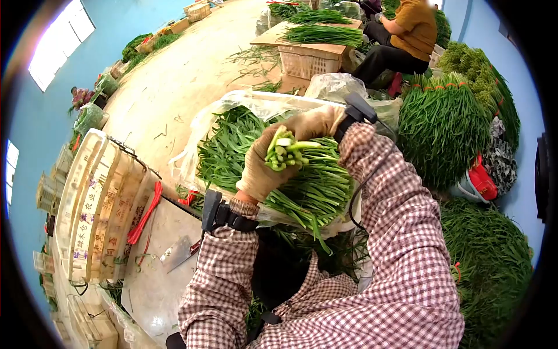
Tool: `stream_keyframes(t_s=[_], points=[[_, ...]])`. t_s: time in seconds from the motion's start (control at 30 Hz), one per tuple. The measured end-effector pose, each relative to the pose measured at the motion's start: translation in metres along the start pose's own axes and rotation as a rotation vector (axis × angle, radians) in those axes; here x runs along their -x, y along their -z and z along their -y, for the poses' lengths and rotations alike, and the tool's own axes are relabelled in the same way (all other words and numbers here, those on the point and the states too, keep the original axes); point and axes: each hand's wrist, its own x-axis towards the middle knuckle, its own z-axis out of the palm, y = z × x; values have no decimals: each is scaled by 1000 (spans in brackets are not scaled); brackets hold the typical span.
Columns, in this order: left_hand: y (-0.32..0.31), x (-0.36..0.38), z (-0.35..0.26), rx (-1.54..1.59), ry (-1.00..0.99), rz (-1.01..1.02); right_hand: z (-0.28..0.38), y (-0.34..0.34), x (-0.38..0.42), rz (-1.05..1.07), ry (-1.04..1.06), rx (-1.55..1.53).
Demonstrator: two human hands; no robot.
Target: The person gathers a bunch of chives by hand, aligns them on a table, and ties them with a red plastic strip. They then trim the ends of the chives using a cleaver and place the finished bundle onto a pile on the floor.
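My left hand [260,168], in a pale work glove, is wrapped round a bunch of green stalks [285,152]. The cut, pale ends of the stalks face me. My right hand [317,122], also gloved, curls over the top of the same bunch, its fingertips meeting those of the left hand and partly hidden. Below both hands, a crate [311,101] lined with clear plastic is heaped with long-leaved greens [232,142]. More greens lie across its right side with their tips toward me.
Stacked cream crates [96,209] stand at left, with red ties [148,212] hanging beside them. A broad-bladed knife [179,253] lies on a board. Bundled greens [444,116] are piled at right. Another person [412,29] sits near a board-topped basket [308,61].
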Motion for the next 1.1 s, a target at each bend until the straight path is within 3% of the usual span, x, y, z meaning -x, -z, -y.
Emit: stream_keyframes(t_s=[0.07, 0.1, 0.13, 0.2, 0.27, 0.3, 0.33, 0.4, 0.47, 0.5, 0.57, 0.6, 0.67, 0.8, 0.9, 0.97, 1.0, 1.07, 1.1], points=[[3, -5, -7, -86, -5, -96, 0, -7, 19, -350, -34, 96], [9, -6, -3, -94, -30, -150, 30, -26, 32, -621, -266, 273], [10, -9, -5, -83, -47, -210, 29, -35, 38, -783, -407, 257], [13, -11, -9, -188, -91, -270, 67, -93, 50, -1089, -693, 663], [11, -15, -5, -245, -152, -277, 67, -139, 34, -834, -983, 1125], [6, -14, -2, -273, -178, -280, 43, -160, 28, -724, -991, 1217], [0, -15, 10, -181, -191, -291, 45, -167, 16, -648, -1090, 1107], [-3, -11, 3, -144, -200, -267, -9, -172, 19, -673, -1095, 1163], [10, -15, -18, -276, -349, -330, -22, -169, 27, -704, -1096, 1126], [15, -14, -32, -8, -267, -405, -20, -171, 26, -691, -1108, 1113], [25, -9, -111, -387, -313, -472, -17, -174, 28, -696, -1097, 1101], [38, -13, -132, -349, -466, -509, -16, -172, 27, -693, -1077, 1106], [59, 1, -179, -140, -500, -633, -21, -175, 26, -730, -1043, 1152], [173, 48, -295, -304, -700, -599, -32, -177, 26, -747, -976, 1229], [228, 100, -388, -414, -896, -537, -20, -172, 17, -605, -1122, 1167], [240, 128, -415, -597, -925, -529, 10, -164, 1, -449, -1313, 1080], [243, 137, -420, -706, -911, -522, 9, -163, 1, -590, -1183, 1175], [244, 154, -415, -971, -855, -480, 51, -171, -32, -940, -654, 1329], [242, 162, -407, -1114, -811, -432, 36, -177, -61, -1186, 27, 979]])
